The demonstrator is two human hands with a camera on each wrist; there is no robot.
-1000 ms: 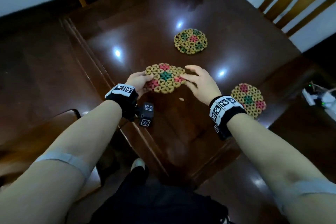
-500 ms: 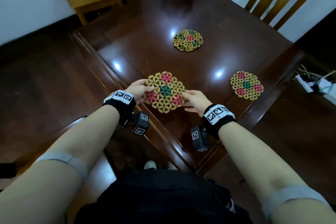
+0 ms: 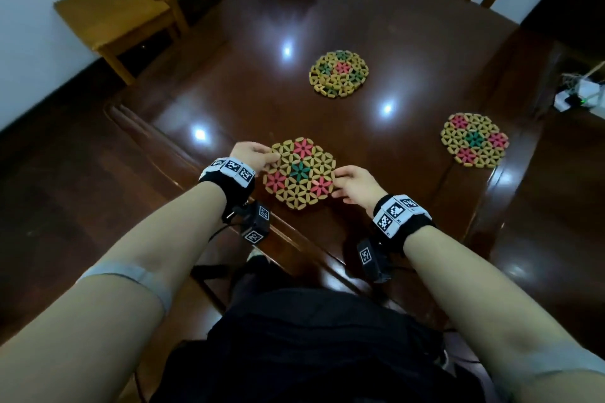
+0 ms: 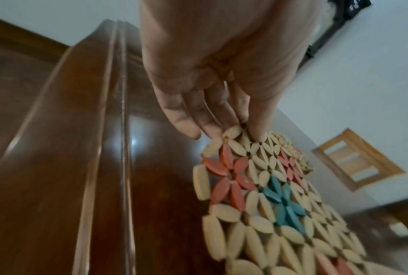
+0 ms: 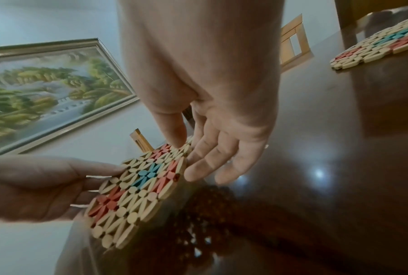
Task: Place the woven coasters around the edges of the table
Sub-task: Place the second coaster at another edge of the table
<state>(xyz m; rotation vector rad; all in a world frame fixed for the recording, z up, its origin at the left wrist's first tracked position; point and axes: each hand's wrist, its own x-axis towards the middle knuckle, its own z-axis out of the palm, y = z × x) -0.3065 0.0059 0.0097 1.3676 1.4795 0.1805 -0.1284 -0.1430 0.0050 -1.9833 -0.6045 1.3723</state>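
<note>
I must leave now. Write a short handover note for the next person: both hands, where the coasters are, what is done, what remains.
Left hand: pinches the left rim of the near coaster.
Right hand: pinches its right rim, thumb on top.
The near coaster is held tilted just above the table, close to the near-left edge.
Done: right coaster lies flat by the right edge.
Left: set the near coaster down at this edge; the far coaster lies nearer the middle and probably still needs moving toward an edge.
</note>
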